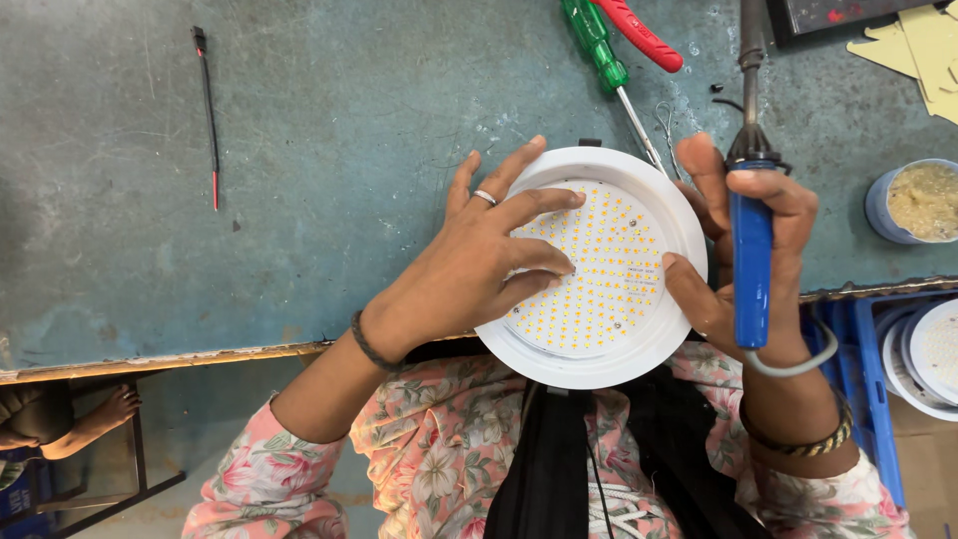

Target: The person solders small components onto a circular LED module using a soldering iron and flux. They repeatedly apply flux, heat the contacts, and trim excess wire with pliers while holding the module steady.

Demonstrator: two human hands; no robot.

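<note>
A round white lamp housing (654, 195) with a disc of several small yellow LEDs (609, 269) lies at the near edge of the worn blue-grey table (349, 120). My left hand (469, 265), a ring on one finger, rests flat on the left side of the LED disc with its fingers spread. My right hand (753, 250) grips a soldering iron with a blue handle (750, 269), tip pointing away from me, while its thumb and lower fingers touch the lamp's right rim.
A green-handled screwdriver (597, 45) and red-handled pliers (644, 35) lie beyond the lamp. A thin black and red wire (209, 110) lies at the left. A tub of yellowish paste (920, 200) stands right; a blue crate (878, 349) holds more lamp discs. Someone's bare foot (105, 411) shows lower left.
</note>
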